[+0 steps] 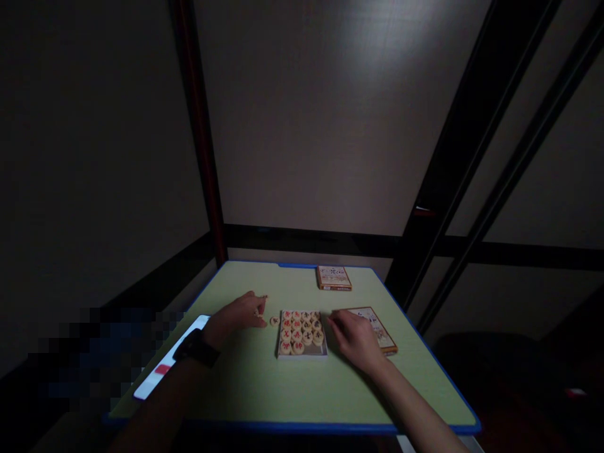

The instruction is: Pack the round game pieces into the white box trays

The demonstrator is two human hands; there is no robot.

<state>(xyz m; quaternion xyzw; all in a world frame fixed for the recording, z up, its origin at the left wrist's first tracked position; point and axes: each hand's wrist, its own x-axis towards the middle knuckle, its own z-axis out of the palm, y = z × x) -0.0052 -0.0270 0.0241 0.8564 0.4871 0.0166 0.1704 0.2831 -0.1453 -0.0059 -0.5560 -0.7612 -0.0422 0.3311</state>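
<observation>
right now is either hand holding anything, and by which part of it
Cannot be told for sure: a round piece shows at the left hand, grip unclear; the right hand, beside the open box, shows nothing held.

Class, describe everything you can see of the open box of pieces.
The shallow open box has thin, pale walls, perhaps cardboard, and lies flat on the green table. Round pieces with red or black characters fill it in rows, except the near right corner, where its greyish floor shows. The right hand is close beside its right wall, seemingly not touching.
</observation>
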